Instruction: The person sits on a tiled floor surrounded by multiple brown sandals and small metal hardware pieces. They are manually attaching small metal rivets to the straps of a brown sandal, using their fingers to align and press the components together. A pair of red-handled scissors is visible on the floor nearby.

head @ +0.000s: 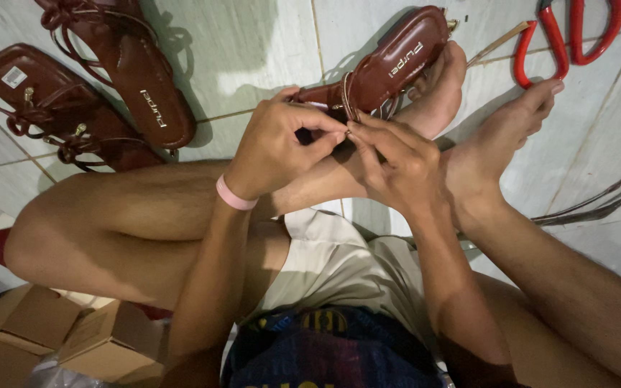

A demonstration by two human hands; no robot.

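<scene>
Strap-fitting step, it seems: left hand and right hand both pinch the thin strap at the brown sandal, which is propped against the bare feet over the tiled floor; next calls for fine, steady fingertip pulling.

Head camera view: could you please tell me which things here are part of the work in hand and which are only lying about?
In hand:
- brown sandal, propped against a foot
- its thin strap, pinched by left hand and right hand

Lying about:
- two more brown sandals
- red-handled scissors
- cardboard boxes
- loose dark strips
</scene>
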